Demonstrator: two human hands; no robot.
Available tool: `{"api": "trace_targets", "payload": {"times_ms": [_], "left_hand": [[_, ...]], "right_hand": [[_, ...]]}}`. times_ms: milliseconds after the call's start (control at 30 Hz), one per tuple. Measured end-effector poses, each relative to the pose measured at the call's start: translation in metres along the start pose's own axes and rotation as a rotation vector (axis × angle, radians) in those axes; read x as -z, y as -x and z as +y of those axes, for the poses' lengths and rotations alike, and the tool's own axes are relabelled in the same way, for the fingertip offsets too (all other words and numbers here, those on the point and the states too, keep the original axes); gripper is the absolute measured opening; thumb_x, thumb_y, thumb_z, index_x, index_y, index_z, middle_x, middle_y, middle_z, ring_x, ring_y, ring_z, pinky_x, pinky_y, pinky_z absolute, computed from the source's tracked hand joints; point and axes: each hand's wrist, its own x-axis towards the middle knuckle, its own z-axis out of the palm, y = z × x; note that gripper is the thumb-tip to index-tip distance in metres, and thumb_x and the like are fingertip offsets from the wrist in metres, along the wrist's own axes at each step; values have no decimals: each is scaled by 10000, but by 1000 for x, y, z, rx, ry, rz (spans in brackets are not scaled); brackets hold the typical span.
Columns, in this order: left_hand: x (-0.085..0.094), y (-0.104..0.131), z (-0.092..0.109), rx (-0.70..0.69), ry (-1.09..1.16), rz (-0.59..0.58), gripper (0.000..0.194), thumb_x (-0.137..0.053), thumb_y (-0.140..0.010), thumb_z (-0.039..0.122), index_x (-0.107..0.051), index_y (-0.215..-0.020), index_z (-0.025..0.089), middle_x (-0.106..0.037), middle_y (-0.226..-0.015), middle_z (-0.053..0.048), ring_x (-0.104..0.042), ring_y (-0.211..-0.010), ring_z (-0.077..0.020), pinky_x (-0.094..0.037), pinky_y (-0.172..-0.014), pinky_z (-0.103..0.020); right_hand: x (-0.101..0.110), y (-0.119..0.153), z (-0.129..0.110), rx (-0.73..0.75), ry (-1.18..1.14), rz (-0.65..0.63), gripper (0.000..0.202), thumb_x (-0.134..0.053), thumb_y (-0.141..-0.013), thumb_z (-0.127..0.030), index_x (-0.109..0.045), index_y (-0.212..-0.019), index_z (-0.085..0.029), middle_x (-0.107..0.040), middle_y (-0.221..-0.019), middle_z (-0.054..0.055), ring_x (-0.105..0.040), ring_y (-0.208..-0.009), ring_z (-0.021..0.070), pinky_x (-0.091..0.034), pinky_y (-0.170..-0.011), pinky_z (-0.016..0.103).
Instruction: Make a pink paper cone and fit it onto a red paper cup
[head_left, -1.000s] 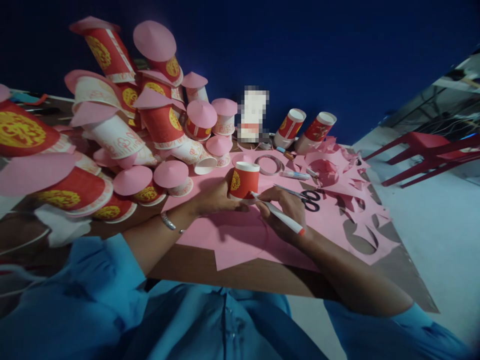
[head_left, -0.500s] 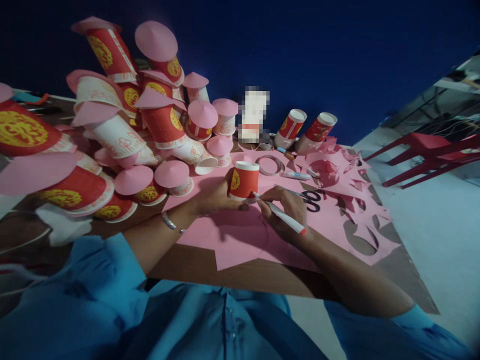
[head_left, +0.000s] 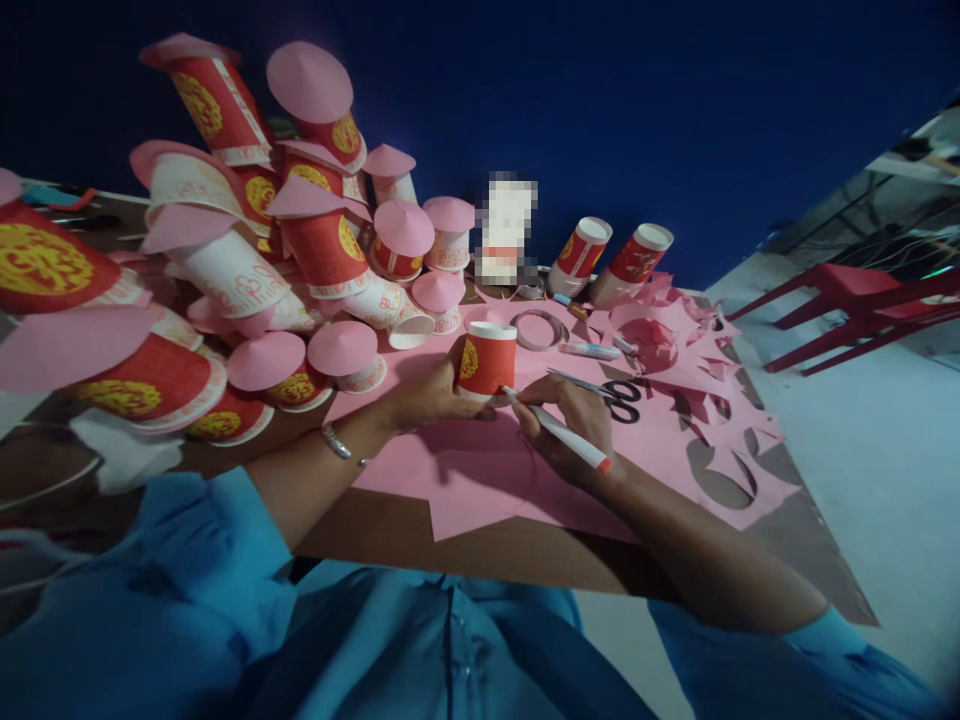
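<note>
A red paper cup (head_left: 487,362) with a yellow pattern and white ends is upright in my left hand (head_left: 435,393), whose fingers wrap round its left side and base. My right hand (head_left: 568,430) grips a white marker pen (head_left: 568,435) with a red end. The pen's tip meets the cup's lower right side, or lies very close to it. Beneath both hands spreads a pink paper sheet (head_left: 480,480). Black-handled scissors (head_left: 622,400) lie just beyond my right hand.
At the left, several cups with pink cone tops (head_left: 330,240) are piled up. A tape roll (head_left: 562,330), a glue-like tube (head_left: 589,351) and pink paper scraps (head_left: 675,340) lie to the right. Two cup stacks (head_left: 583,255) stand behind. A red stool (head_left: 832,295) is on the floor.
The pen tip has shifted slightly left along the cup's lower side. My right hand has moved a little left, showing more of the scissors' handles. The cup stays in my left hand.
</note>
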Motion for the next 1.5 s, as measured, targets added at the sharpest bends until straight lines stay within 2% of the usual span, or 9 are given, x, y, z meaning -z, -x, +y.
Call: {"api": "trace_targets", "payload": {"times_ms": [200,433,667,867,1133,1367,1500], "left_hand": [[-2,0,1,-10,43,-13,915,-944,-697,302,-416,-1443,264,-731,-1203,-98,-719,-1131,-291,-580,-900,-414],[-2,-1,1,-6,72,0,915,-952,-680,269,-425,-1428,243,-744,-1204,-113,-732,-1125,-284,-583,-943,-435],[-2,0,3,-5,54,2,936,-953,-687,297,-409,-1446,238,-751,-1200,-106,-740,-1102,-269,-587,-937,-415],[-2,0,2,-14,10,31,964,-956,-683,330,-418,-1478,248,-744,-1196,-100,-736,-1086,-272,-586,-913,-409],[1,-1,-2,-27,-24,47,972,-957,-674,341,-428,-1484,247,-715,-1254,-127,-703,-1157,-315,-568,-952,-465],[2,-1,-5,-10,-31,64,1038,-965,-668,328,-373,-1519,281,-679,-1291,-127,-687,-1141,-298,-573,-881,-401],[1,-1,-3,-10,-14,46,1042,-969,-663,345,-382,-1521,261,-705,-1235,-127,-697,-1108,-294,-567,-873,-394]], "right_hand": [[0,1,1,4,25,-3,83,-676,-944,-174,-616,-931,-231,-743,-760,-7,-698,-624,131,-506,-587,226],[0,1,1,-21,47,5,90,-684,-931,-171,-621,-925,-235,-742,-752,-17,-691,-613,130,-503,-583,231],[-1,2,1,-22,64,14,79,-664,-943,-186,-615,-907,-236,-748,-744,-12,-694,-603,133,-505,-565,239],[-2,1,-1,-23,57,16,80,-662,-938,-187,-616,-894,-235,-742,-728,-13,-693,-595,133,-507,-566,237],[-1,0,-3,-17,52,11,84,-660,-932,-174,-610,-889,-226,-735,-711,-8,-688,-580,127,-497,-555,226],[-1,0,-4,-6,57,5,87,-670,-929,-179,-610,-891,-229,-736,-707,-10,-690,-570,126,-496,-552,222],[-2,1,-4,-15,47,9,95,-675,-927,-171,-614,-879,-225,-735,-711,-12,-692,-580,119,-497,-556,212]]}}
